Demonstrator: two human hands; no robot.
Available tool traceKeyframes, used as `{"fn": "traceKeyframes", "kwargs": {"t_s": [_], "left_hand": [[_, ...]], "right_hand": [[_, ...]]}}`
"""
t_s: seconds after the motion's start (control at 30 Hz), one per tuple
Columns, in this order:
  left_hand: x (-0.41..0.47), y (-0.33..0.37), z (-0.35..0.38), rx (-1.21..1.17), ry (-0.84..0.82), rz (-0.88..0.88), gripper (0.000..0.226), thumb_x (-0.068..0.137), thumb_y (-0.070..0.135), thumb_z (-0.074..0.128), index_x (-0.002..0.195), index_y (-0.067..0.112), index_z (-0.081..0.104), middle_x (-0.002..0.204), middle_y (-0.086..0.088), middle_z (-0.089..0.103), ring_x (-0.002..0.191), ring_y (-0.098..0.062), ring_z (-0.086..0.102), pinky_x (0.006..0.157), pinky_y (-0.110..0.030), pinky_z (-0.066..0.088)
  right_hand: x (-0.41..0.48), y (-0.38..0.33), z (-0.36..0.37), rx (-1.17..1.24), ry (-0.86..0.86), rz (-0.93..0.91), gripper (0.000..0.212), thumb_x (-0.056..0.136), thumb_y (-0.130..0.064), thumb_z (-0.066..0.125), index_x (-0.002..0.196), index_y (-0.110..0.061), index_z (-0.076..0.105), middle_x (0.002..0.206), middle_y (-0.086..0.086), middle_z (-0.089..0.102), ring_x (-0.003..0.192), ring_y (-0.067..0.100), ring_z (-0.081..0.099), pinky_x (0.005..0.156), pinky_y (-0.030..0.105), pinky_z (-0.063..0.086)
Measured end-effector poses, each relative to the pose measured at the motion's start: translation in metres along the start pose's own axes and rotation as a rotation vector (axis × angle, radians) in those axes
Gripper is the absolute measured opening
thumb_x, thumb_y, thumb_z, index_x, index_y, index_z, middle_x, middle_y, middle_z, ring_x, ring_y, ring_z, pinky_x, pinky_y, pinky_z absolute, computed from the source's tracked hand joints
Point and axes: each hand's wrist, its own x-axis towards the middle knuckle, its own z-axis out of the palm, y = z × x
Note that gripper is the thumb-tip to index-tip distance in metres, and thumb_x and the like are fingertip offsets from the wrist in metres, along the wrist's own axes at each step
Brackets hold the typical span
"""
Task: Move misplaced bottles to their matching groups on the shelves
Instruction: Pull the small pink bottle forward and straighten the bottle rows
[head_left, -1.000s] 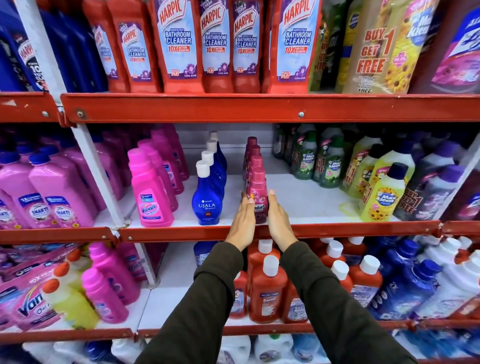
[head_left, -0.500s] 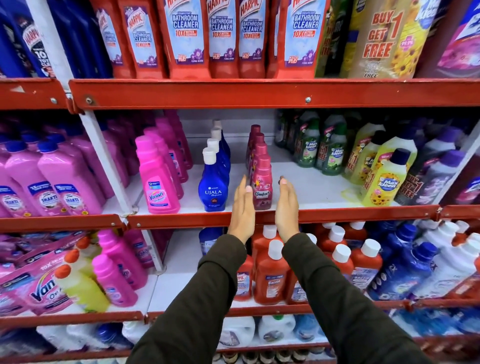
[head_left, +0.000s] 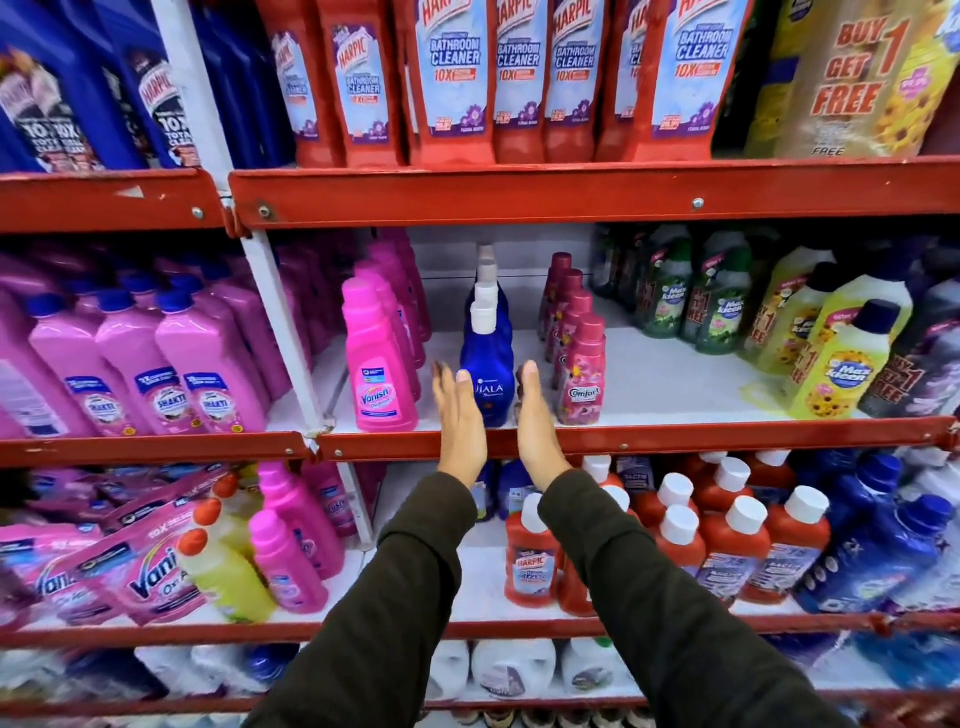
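On the middle shelf a row of blue Ujala bottles (head_left: 487, 364) with white caps stands front to back. My left hand (head_left: 460, 415) and my right hand (head_left: 535, 415) are held flat with fingers straight, one on each side of the front Ujala bottle, at the shelf's red front rail (head_left: 675, 439). Neither hand holds anything. To the right of them stands a row of dark pink Comfort bottles (head_left: 581, 374). To the left is a row of bright pink Vanish bottles (head_left: 376, 364).
Green and yellow Max Kleen bottles (head_left: 841, 364) fill the right of the middle shelf, pink Shakti bottles (head_left: 171, 374) the left bay. Red Harpic bottles (head_left: 452, 78) line the shelf above. Below are red Harpic bottles (head_left: 530, 561), a yellow bottle (head_left: 223, 577) and Vanish pouches (head_left: 130, 571).
Both hands have moved left, from either side of the front Comfort bottle to either side of the front Ujala bottle. The camera has come closer to the shelf.
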Motion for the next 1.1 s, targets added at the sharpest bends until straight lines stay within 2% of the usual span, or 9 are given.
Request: {"fn": "traceKeyframes", "kwargs": {"t_s": [0.1, 0.2, 0.47, 0.6, 0.67, 0.73, 0.83, 0.97, 1.1], "left_hand": [[0.021, -0.024, -0.01, -0.075, -0.105, -0.08, 0.11, 0.086, 0.095, 0.029, 0.168, 0.022, 0.022, 0.174, -0.002, 0.026, 0.16, -0.017, 0.026, 0.133, -0.047, 0.016], [0.034, -0.047, -0.01, -0.092, -0.162, -0.127, 0.123, 0.072, 0.105, 0.033, 0.167, 0.028, 0.027, 0.172, 0.0, 0.032, 0.158, -0.017, 0.032, 0.13, -0.052, 0.024], [0.016, -0.015, -0.012, -0.073, -0.158, -0.06, 0.106, 0.084, 0.086, 0.026, 0.169, 0.025, 0.014, 0.173, -0.001, 0.027, 0.158, -0.018, 0.029, 0.131, -0.049, 0.025], [0.011, -0.01, -0.014, -0.037, -0.142, -0.048, 0.092, 0.096, 0.077, 0.024, 0.17, 0.023, 0.015, 0.175, 0.0, 0.023, 0.16, -0.017, 0.024, 0.132, -0.046, 0.02], [0.003, -0.003, -0.015, -0.004, -0.107, 0.0, 0.07, 0.111, 0.058, 0.022, 0.17, 0.021, 0.014, 0.176, 0.001, 0.019, 0.161, -0.014, 0.018, 0.131, -0.035, 0.016], [-0.004, -0.001, -0.019, 0.033, -0.025, 0.078, 0.057, 0.116, 0.041, 0.024, 0.168, 0.019, 0.019, 0.174, 0.002, 0.024, 0.156, -0.008, 0.022, 0.125, -0.026, 0.02], [-0.008, -0.006, -0.029, 0.066, 0.108, 0.219, 0.049, 0.116, 0.034, 0.029, 0.161, 0.018, 0.038, 0.165, -0.001, 0.041, 0.148, -0.006, 0.036, 0.125, -0.03, 0.03], [-0.012, -0.013, -0.048, 0.082, 0.272, 0.352, 0.043, 0.112, 0.036, 0.03, 0.148, 0.026, 0.051, 0.15, -0.001, 0.055, 0.144, -0.018, 0.048, 0.122, -0.042, 0.038], [-0.006, -0.009, -0.076, 0.051, 0.48, 0.367, 0.046, 0.111, 0.032, 0.029, 0.149, 0.016, 0.052, 0.147, 0.001, 0.045, 0.14, 0.001, 0.04, 0.117, -0.014, 0.027]], "right_hand": [[0.003, 0.004, 0.002, -0.009, -0.006, -0.017, 0.058, 0.105, -0.054, 0.019, 0.143, -0.022, 0.049, 0.129, -0.008, 0.063, 0.101, -0.016, 0.062, 0.079, 0.002, 0.046], [0.004, 0.003, 0.002, 0.01, 0.019, -0.001, 0.038, 0.107, -0.048, 0.018, 0.121, -0.037, 0.052, 0.107, -0.024, 0.062, 0.087, -0.024, 0.062, 0.071, -0.002, 0.046], [0.008, 0.004, 0.001, 0.012, 0.072, 0.023, 0.03, 0.107, -0.047, 0.025, 0.103, -0.043, 0.054, 0.097, -0.026, 0.063, 0.085, -0.014, 0.065, 0.072, 0.005, 0.049], [0.007, 0.001, -0.001, 0.007, 0.099, 0.028, 0.031, 0.106, -0.047, 0.027, 0.121, -0.035, 0.051, 0.104, -0.022, 0.063, 0.091, -0.01, 0.064, 0.071, 0.004, 0.049], [0.003, 0.005, -0.001, 0.012, 0.183, -0.006, 0.042, 0.106, -0.046, 0.032, 0.135, -0.025, 0.052, 0.125, -0.013, 0.062, 0.114, -0.001, 0.06, 0.085, 0.01, 0.048], [-0.003, 0.011, 0.003, 0.001, 0.316, -0.106, 0.045, 0.105, -0.043, 0.036, 0.139, -0.019, 0.053, 0.139, -0.003, 0.059, 0.127, 0.012, 0.056, 0.099, 0.023, 0.048], [-0.013, 0.017, 0.015, -0.01, 0.406, -0.225, 0.034, 0.107, -0.032, 0.035, 0.12, -0.018, 0.062, 0.121, 0.002, 0.066, 0.115, 0.017, 0.062, 0.095, 0.032, 0.052], [-0.021, 0.021, 0.042, 0.002, 0.291, -0.223, 0.033, 0.108, -0.028, 0.035, 0.116, -0.017, 0.066, 0.118, 0.004, 0.069, 0.104, 0.015, 0.064, 0.09, 0.031, 0.05], [-0.016, 0.021, 0.076, 0.004, 0.061, -0.068, 0.053, 0.104, -0.046, 0.034, 0.147, -0.018, 0.048, 0.152, 0.0, 0.05, 0.141, 0.013, 0.045, 0.119, 0.035, 0.034]]}}
